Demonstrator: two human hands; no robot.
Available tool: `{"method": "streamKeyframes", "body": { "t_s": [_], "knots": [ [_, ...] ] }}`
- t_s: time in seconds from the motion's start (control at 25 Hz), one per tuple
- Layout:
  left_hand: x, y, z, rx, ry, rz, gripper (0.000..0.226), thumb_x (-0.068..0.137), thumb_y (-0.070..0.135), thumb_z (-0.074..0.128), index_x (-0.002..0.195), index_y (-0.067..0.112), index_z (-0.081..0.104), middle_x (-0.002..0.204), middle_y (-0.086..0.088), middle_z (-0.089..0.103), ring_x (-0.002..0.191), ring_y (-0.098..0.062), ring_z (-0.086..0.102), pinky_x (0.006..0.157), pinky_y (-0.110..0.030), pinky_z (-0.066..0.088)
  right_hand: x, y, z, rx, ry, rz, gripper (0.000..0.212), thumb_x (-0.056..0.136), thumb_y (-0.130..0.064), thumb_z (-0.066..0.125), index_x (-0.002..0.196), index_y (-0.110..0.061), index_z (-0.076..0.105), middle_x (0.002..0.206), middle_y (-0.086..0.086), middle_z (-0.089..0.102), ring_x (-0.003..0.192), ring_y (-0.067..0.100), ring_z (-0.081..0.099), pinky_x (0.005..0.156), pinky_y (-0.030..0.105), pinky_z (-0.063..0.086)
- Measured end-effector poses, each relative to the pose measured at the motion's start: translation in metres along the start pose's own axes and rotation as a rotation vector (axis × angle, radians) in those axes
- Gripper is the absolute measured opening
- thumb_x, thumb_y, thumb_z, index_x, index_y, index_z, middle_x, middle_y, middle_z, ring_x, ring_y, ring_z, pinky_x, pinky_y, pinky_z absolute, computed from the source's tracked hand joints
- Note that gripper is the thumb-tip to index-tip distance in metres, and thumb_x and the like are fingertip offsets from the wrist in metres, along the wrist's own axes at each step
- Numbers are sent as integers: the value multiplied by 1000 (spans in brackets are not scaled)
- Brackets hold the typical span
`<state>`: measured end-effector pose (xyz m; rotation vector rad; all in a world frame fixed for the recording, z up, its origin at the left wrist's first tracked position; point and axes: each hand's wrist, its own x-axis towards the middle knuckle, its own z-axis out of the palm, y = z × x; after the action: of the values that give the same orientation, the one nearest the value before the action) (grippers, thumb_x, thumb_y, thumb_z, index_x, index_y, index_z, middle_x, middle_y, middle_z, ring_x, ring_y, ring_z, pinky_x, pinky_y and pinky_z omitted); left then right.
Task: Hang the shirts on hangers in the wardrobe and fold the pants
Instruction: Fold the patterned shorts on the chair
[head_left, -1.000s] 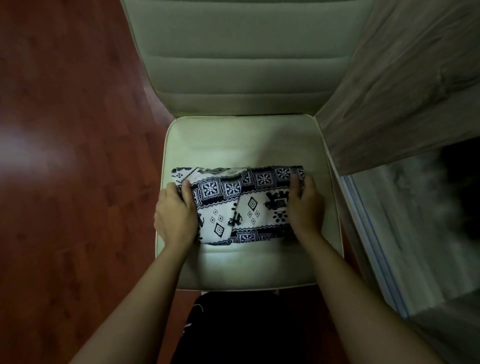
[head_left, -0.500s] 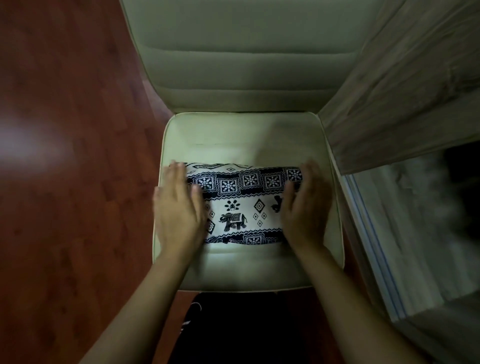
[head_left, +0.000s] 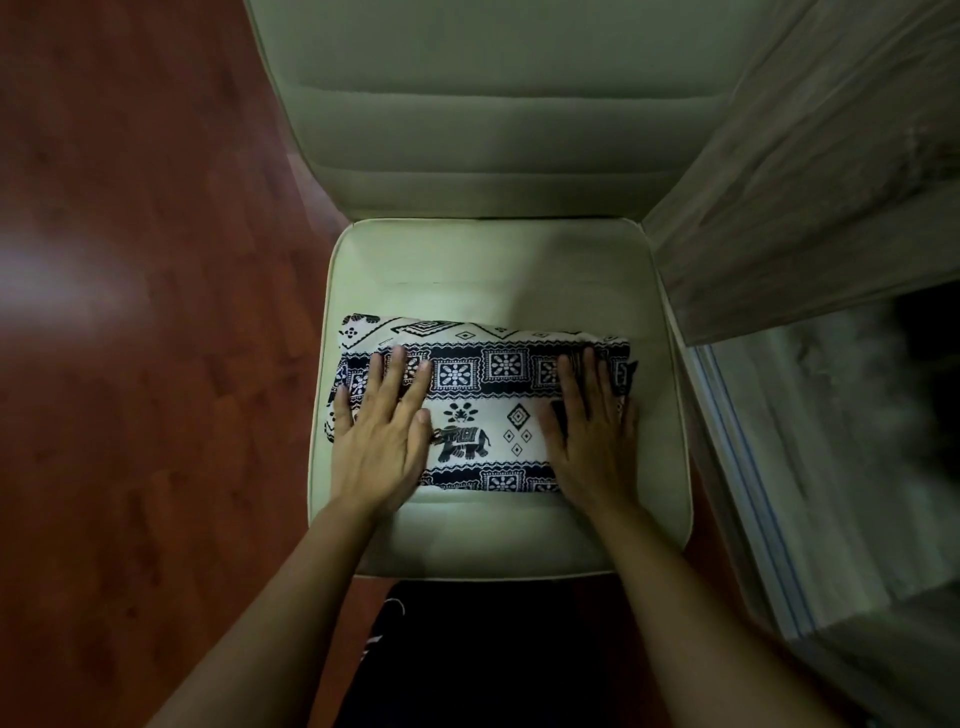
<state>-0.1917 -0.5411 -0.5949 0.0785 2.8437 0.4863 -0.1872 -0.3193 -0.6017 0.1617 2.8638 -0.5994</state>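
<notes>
Left grip (head_left: 382, 441), right grip (head_left: 592, 441) flat on elephant-print pants (head_left: 483, 374)

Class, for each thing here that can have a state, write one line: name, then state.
patterned pants: folded into a flat bundle, lying on the chair
left hand: open, laid flat, pressing the pants' left end
right hand: open, laid flat, pressing the pants' right end
chair: upright, seat bearing the pants

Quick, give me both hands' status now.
Left hand: open, flat on the folded pants.
Right hand: open, flat on the pants.
</notes>
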Motion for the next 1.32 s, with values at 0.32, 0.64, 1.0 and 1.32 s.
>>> {"method": "streamKeyframes", "body": {
  "t_s": [0.32,0.64,1.0,1.32],
  "knots": [
    [-9,7,-31,-333,58,-644,107,70,54,72,148,13,11,147,-20,23,131,-38,24,106,-52,24,-15,-25,-12,330,170,630,118,60,-68,69,147,-16,9,147,16,28,132,34,32,101,49,36],
    [7,0,-36,-383,2,-607,64,69,48,77,105,2,51,103,-20,63,93,-36,59,76,-40,48,-7,-19,-16,306,37,481,63,77,-58,62,117,-12,49,111,10,65,99,31,62,80,39,51],
    [8,69,-174,-459,292,-289,43,75,38,75,100,11,54,98,-11,64,88,-32,59,73,-41,47,-12,-68,-190,376,333,156,52,81,-50,59,103,-3,59,98,13,65,90,27,61,67,26,40],
    [36,214,-480,-615,666,260,42,72,30,79,102,6,60,98,-14,64,94,-32,59,74,-30,36,-9,-148,-514,298,826,-81,45,82,-47,63,95,-4,57,94,15,63,88,34,60,72,40,48]
  ]
}}
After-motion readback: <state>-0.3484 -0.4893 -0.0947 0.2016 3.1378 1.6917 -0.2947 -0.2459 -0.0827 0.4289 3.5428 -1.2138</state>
